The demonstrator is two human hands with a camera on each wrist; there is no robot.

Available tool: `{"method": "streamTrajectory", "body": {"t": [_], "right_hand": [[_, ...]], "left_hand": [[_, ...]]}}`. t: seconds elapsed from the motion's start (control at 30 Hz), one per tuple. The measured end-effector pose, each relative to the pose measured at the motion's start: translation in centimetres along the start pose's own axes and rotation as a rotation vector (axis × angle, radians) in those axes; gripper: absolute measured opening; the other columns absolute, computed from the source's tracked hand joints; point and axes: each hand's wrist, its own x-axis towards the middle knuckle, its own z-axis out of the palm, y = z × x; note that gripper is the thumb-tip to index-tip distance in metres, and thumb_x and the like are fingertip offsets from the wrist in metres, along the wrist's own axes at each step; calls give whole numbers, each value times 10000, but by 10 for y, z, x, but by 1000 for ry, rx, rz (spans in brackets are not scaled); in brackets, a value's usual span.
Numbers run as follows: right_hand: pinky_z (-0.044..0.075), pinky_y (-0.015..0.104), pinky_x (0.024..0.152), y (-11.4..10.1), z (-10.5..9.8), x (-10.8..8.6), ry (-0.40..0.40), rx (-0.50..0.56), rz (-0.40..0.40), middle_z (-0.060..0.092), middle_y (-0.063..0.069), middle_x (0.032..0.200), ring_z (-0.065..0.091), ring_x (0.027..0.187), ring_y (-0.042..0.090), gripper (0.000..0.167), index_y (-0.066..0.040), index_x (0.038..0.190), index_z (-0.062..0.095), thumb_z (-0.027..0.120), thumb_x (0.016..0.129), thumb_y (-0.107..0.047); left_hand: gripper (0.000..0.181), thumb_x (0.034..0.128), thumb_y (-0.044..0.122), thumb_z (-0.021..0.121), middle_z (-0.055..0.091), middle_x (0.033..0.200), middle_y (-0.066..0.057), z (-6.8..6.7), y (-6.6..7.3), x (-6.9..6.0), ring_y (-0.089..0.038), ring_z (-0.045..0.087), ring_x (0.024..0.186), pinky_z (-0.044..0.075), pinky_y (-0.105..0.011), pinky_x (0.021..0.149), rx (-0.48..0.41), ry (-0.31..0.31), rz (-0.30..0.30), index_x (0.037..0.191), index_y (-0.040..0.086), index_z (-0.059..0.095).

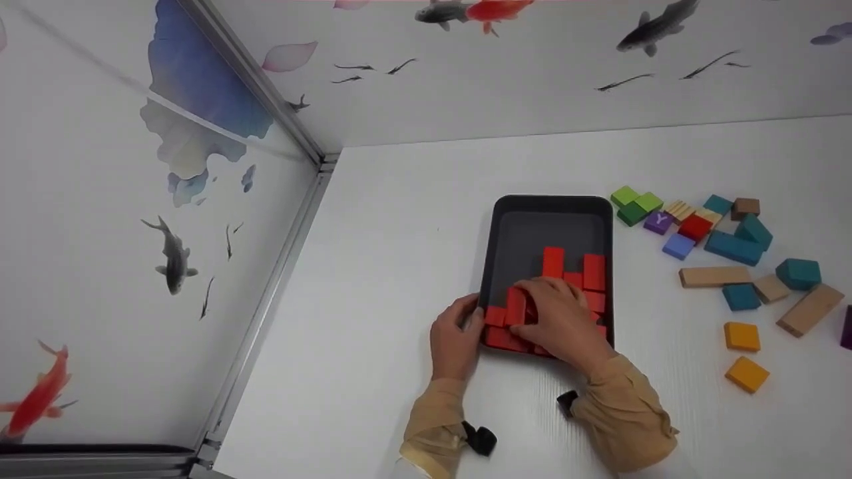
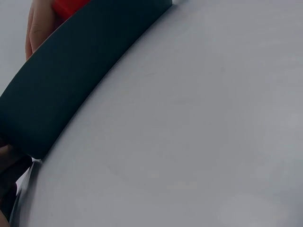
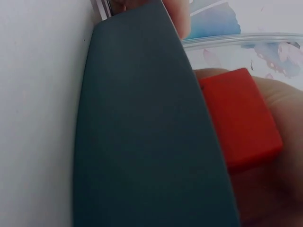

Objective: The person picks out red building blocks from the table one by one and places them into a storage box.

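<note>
A dark rectangular tray [image 1: 526,229] holds several red blocks [image 1: 594,273], mostly in its near half. At its near left corner, my left hand [image 1: 456,339] grips the tray's side, thumb by the rim. My right hand [image 1: 562,319] reaches over the near end and pinches a red block [image 1: 516,306] between thumb and fingers; the blocks beneath the palm are hidden. The right wrist view shows a red block [image 3: 241,118] against the right hand [image 3: 286,104], behind the tray's outer wall [image 3: 147,118]. That wall [image 2: 80,71] fills the upper left of the left wrist view.
On the white table [image 1: 373,266], loose blocks lie right of the tray: green ones [image 1: 631,211], a purple block [image 1: 657,222], teal ones [image 1: 732,246], a long wooden block [image 1: 714,277] and two orange blocks [image 1: 742,336]. Printed panels [image 1: 466,100] stand behind and to the left.
</note>
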Motion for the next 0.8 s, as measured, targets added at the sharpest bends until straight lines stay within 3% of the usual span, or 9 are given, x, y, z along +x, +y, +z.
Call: {"method": "streamTrajectory", "body": {"t": [0.3,0.57,0.8], "right_hand": [[124,559,985,-1,0,0,5,9,18,494,78,1262,297,1224,264,657,-108,1309,450,727,737,-275],[128,525,1011,-2,4,0,-23,-32,24,538,90,1211,434,1115,300,572,-90,1254,509,701,748,-277],[139,529,1009,0,3,-1,-21,-39,11,528,89,1225,448,1119,294,540,-102,1243,522,694,752,-245]], "left_hand": [[232,869,268,554,595,1034,184,2,-1,0,16,524,993,429,-212,857,7,-7,-12,1090,267,626],[234,859,241,564,610,1037,155,0,-1,0,11,536,985,436,-214,849,-22,2,-21,1082,243,638],[231,858,234,569,613,1035,151,2,-1,0,21,533,989,432,-201,849,-29,5,-16,1077,232,642]]}}
